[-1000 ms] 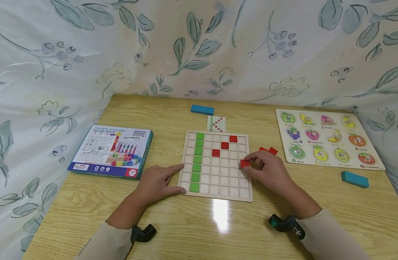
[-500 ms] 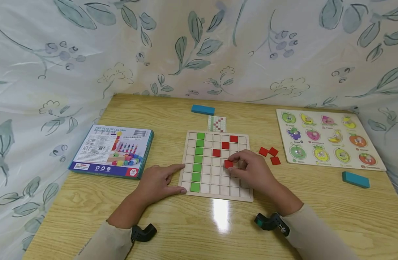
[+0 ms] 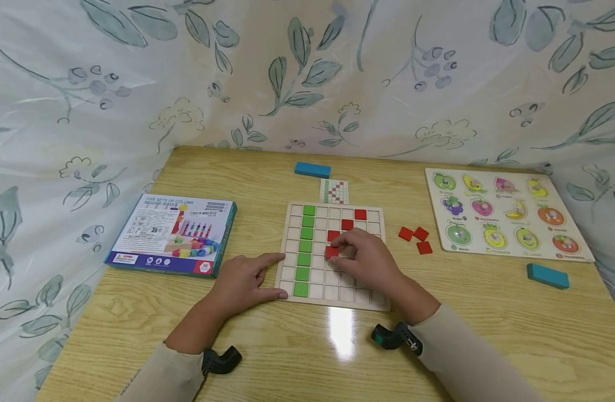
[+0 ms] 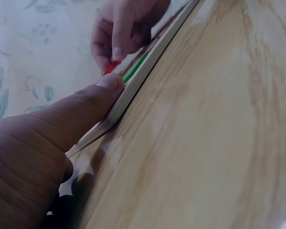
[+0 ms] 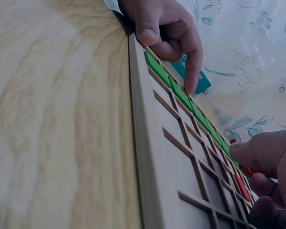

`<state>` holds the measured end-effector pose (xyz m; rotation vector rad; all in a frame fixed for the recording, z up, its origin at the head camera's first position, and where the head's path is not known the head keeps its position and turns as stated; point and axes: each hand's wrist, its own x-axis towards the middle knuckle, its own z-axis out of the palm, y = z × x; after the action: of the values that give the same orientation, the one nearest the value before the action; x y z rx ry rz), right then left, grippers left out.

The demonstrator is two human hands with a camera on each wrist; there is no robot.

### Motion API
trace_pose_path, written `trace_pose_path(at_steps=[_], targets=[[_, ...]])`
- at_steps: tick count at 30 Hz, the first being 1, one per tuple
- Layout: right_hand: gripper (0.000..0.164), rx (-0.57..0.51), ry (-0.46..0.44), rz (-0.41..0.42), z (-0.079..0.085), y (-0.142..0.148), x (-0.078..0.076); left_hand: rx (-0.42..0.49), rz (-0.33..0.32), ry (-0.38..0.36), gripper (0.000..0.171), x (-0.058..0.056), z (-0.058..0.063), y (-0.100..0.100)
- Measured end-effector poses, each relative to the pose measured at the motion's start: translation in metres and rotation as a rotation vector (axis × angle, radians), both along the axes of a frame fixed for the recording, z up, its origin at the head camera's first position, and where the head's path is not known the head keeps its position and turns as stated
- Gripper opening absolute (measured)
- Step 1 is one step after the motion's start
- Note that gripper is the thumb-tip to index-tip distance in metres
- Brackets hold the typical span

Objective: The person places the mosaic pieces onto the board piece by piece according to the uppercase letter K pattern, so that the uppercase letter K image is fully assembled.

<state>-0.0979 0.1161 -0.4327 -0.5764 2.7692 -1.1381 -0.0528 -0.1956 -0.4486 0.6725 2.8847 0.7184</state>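
Observation:
A wooden grid board [image 3: 337, 305] lies in front of me, its second column filled with green square tiles [image 3: 304, 245]. A diagonal of red tiles [image 3: 360, 214] runs down from the top right of the grid. My right hand [image 3: 370, 259] pinches another red square tile [image 3: 331, 252] between thumb and fingers, close over the board just below the lowest red tile. In the left wrist view that red tile [image 4: 111, 67] shows at the fingertips. My left hand [image 3: 238, 283] rests at the board's left edge, thumb and index finger stretched out against it.
Three loose red tiles [image 3: 421, 233] lie right of the board. Behind it are a small pattern card [image 3: 334, 191] and a blue block [image 3: 313, 169]. A boxed bead toy [image 3: 171, 234] sits left; a fruit puzzle board [image 3: 508, 215] and teal block [image 3: 548, 276] sit right.
My right hand has carried the pinched red tile leftward from the board's right edge to its middle, uncovering the loose red tiles. The left hand has stayed in place.

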Motion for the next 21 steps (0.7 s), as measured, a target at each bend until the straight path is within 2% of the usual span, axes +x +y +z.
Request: trace_pose_path(at_steps=[11,21], targets=[[0.024,0.008,0.033,0.007,0.001,-0.02,-0.004,0.017,0.023,-0.028,0.077,0.0,-0.002,0.0],[0.025,0.098,-0.03,-0.029,-0.001,-0.031,-0.007,-0.01,0.031,-0.037,0.08,0.0,-0.003,0.0]])
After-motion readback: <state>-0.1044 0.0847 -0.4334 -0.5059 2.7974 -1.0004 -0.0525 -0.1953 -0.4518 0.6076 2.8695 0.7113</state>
